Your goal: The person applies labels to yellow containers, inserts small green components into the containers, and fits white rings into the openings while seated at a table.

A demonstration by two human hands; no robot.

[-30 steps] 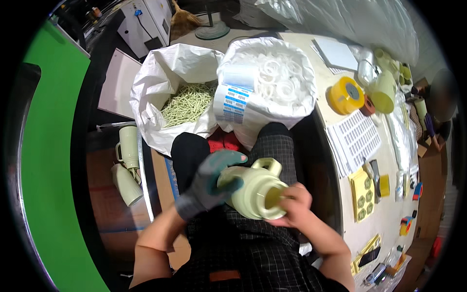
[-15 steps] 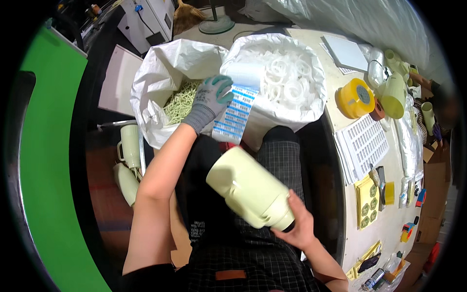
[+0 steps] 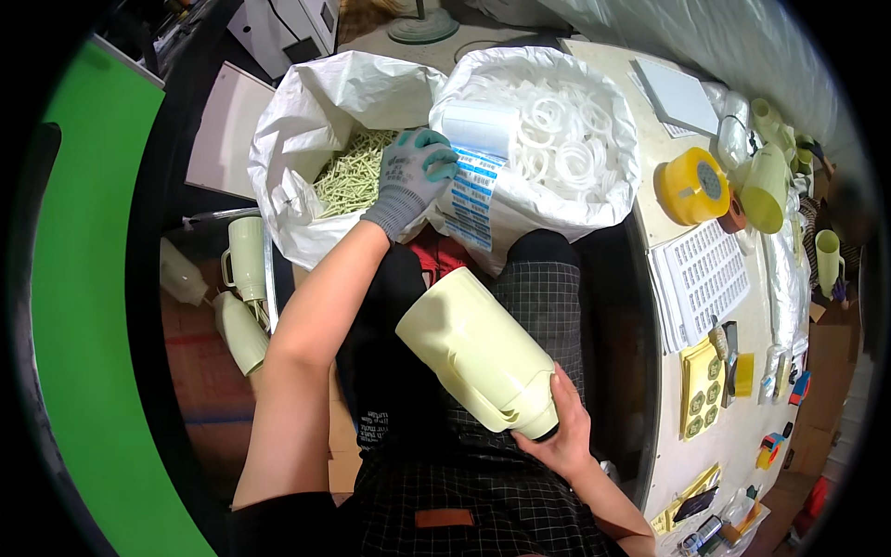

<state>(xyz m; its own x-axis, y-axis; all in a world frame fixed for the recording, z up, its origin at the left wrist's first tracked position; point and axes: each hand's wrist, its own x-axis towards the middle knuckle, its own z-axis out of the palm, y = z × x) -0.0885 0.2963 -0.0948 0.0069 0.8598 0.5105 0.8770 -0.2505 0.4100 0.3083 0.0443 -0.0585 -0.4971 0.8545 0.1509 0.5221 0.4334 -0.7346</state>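
My right hand (image 3: pixel 562 429), bare, grips a pale yellow-green jug (image 3: pixel 478 353) by its narrower end. The jug lies tilted over my lap, its wide end toward the upper left and its handle on the lower side. My left hand (image 3: pixel 415 174), in a grey glove with green fingertips, has its fingers curled in at the left edge of a blue-and-white label strip (image 3: pixel 471 200). The strip hangs from a white roll (image 3: pixel 479 127) resting on a sack of clear plastic rings (image 3: pixel 566 139). The glove partly hides the contact with the strip.
Left of the rings stands a white sack (image 3: pixel 306 102) with thin pale-green sticks (image 3: pixel 351 176). More pale jugs (image 3: pixel 246 260) lie low at my left. The right-hand table (image 3: pixel 664 408) carries a yellow tape roll (image 3: pixel 692 186), printed sheets (image 3: pixel 703 278) and yellow sticker sheets (image 3: pixel 702 388).
My left hand's fingers have curled in more at the strip's edge. Less of the strip hangs down now. The jug stays in my right hand, almost unmoved; the view has shifted slightly.
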